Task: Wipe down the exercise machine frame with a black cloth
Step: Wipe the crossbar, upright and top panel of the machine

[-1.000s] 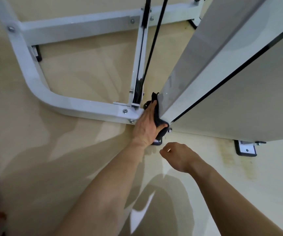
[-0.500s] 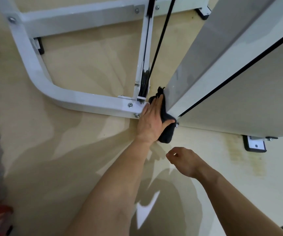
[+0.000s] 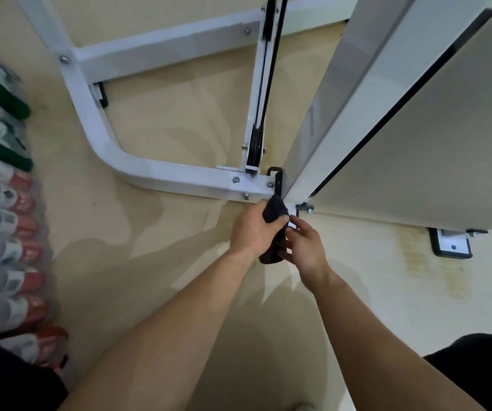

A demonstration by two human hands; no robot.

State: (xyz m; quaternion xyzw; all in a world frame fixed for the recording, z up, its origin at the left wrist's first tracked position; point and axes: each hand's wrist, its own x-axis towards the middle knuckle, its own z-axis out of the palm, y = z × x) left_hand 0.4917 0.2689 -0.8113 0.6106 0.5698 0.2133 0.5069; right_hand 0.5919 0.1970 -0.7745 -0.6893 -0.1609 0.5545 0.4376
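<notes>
Both hands' fingers (image 3: 300, 227) around black cloth (image 3: 274, 211)

Our left hand (image 3: 252, 229) and right hand (image 3: 305, 247) hold the black cloth (image 3: 274, 212) in a tight corner. The white base tube (image 3: 179, 180) closes it on the left, the wide upright column (image 3: 342, 114) on the right, and a black bracket (image 3: 278, 179) sits just behind. Past the tube, the pulley post (image 3: 255, 114) and its black cable (image 3: 272, 69) stand at the right edge of the floor bay bounded by the cross tube (image 3: 155, 53). Nearer us, the floor (image 3: 149, 256) lies open between the packed bottles (image 3: 4, 226) and the foot plate (image 3: 452, 247).
</notes>
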